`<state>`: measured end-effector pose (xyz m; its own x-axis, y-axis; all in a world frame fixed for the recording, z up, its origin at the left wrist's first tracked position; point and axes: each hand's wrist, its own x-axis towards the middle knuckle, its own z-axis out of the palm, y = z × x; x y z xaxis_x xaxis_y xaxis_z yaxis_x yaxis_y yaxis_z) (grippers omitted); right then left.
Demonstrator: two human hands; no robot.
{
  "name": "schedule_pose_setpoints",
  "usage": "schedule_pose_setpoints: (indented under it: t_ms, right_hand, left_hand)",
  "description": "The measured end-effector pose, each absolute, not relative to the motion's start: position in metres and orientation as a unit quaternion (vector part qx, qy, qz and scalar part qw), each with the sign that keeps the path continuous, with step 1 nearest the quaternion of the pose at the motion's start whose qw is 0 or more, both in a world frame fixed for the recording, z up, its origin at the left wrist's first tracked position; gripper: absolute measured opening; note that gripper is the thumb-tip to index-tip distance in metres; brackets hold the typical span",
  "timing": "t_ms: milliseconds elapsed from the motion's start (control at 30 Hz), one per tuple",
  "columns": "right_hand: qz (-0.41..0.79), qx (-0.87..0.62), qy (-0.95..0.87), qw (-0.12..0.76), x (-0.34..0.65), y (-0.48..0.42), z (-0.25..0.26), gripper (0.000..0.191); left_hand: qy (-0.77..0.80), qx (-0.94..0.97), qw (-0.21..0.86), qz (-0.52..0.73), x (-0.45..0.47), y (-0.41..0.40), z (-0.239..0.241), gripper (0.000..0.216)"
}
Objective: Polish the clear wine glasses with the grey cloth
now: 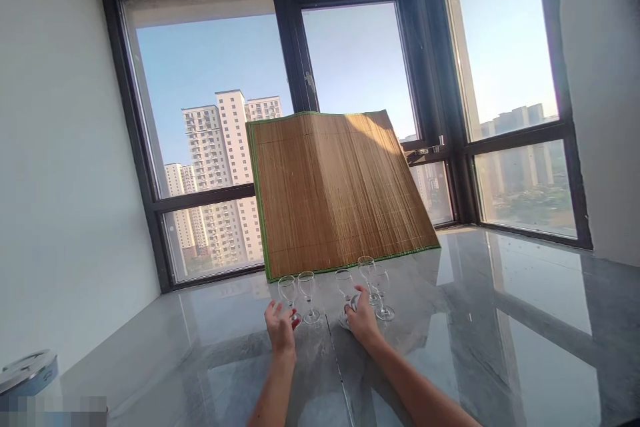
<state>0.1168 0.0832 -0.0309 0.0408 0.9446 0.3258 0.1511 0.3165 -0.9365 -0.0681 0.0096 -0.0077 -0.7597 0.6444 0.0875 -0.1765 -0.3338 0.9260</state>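
Several clear stemmed glasses stand in a loose row on the shiny grey marbled surface. My left hand point(281, 328) is beside the leftmost stemmed glass point(287, 288); its fingers are curved and apart, and they partly cover the stem and foot. Just right of it stands another stemmed glass point(306, 288). My right hand point(364, 320) is closed on a clear stemmed glass point(345, 321), mostly covered by the fingers. Behind that hand is a further stemmed glass point(344, 280). Two more, a rear glass point(366, 267) and a right-hand glass point(384, 312), stand close by.
A brown slatted bamboo mat point(340, 193) with green edging leans against the dark window frame point(293, 47) behind the glasses. A dark seam point(336, 360) runs along the glossy surface point(240, 373). At the lower left is a round-topped container point(33, 373), partly blurred out.
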Motion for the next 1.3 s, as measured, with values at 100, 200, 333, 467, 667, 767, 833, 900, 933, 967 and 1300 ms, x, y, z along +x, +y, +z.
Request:
schedule_pose_setpoints:
  t_ms: [100,200,333,467,667,767,833,900,933,967,1300]
  right_hand:
    - [0.321,-0.470,-0.596,0.567,0.117,0.070,-0.031,0.053]
    - [0.257,-0.495,-0.633,0.537,0.120,0.050,-0.028,0.048]
    - [0.162,-0.522,-0.746,0.380,0.127,0.032,-0.017,0.040]
    - [0.102,-0.512,-0.798,0.302,0.133,0.034,-0.011,0.028]
    - [0.083,-0.503,-0.811,0.287,0.137,0.042,-0.013,0.016]
    - [0.078,-0.504,-0.813,0.281,0.138,0.045,-0.012,0.016]
    - [0.075,-0.509,-0.812,0.276,0.139,0.047,-0.012,0.018]
    - [0.074,-0.518,-0.809,0.267,0.139,0.050,-0.012,0.022]
    - [0.074,-0.522,-0.808,0.263,0.139,0.052,-0.012,0.023]
    - [0.073,-0.525,-0.807,0.260,0.139,0.052,-0.013,0.024]
    - [0.067,-0.491,-0.833,0.243,0.140,0.052,-0.009,0.024]
  left_hand:
    - [0.508,0.221,0.271,0.787,-0.072,0.012,-0.010,0.064]
    - [0.514,0.222,0.269,0.784,-0.074,0.013,-0.013,0.063]
    - [0.524,0.225,0.267,0.777,-0.073,0.012,-0.014,0.061]
    - [0.534,0.243,0.275,0.761,-0.070,0.014,-0.015,0.062]
    - [0.529,0.258,0.326,0.740,-0.072,0.018,-0.022,0.066]
    - [0.535,0.262,0.327,0.734,-0.072,0.019,-0.022,0.064]
    - [0.548,0.264,0.323,0.725,-0.070,0.018,-0.021,0.063]
    - [0.568,0.263,0.313,0.715,-0.068,0.017,-0.018,0.060]
    - [0.577,0.262,0.307,0.710,-0.067,0.016,-0.017,0.059]
    - [0.583,0.261,0.300,0.709,-0.066,0.015,-0.016,0.057]
    - [0.596,0.263,0.262,0.712,-0.061,0.014,-0.015,0.044]
